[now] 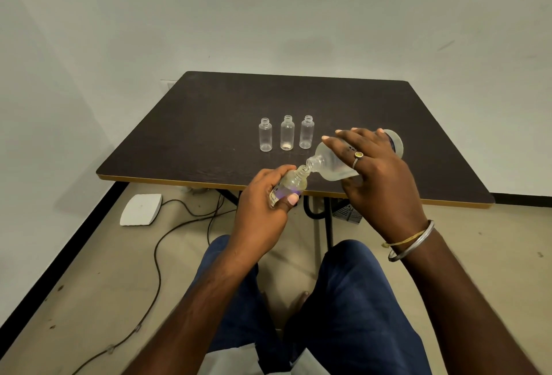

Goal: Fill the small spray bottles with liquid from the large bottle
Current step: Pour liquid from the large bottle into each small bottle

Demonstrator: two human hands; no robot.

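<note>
My right hand grips the large translucent bottle, tipped on its side with its open neck pointing left and down. My left hand holds a small clear bottle tilted at the table's front edge. Its open mouth meets the large bottle's neck. Three more small clear bottles stand uncapped and upright in a row on the dark table: the left bottle, the middle bottle and the right bottle.
The table's gold-trimmed front edge runs just under my hands. On the floor to the left lie a white flat device and a dark cable. My knees in blue trousers are below the table.
</note>
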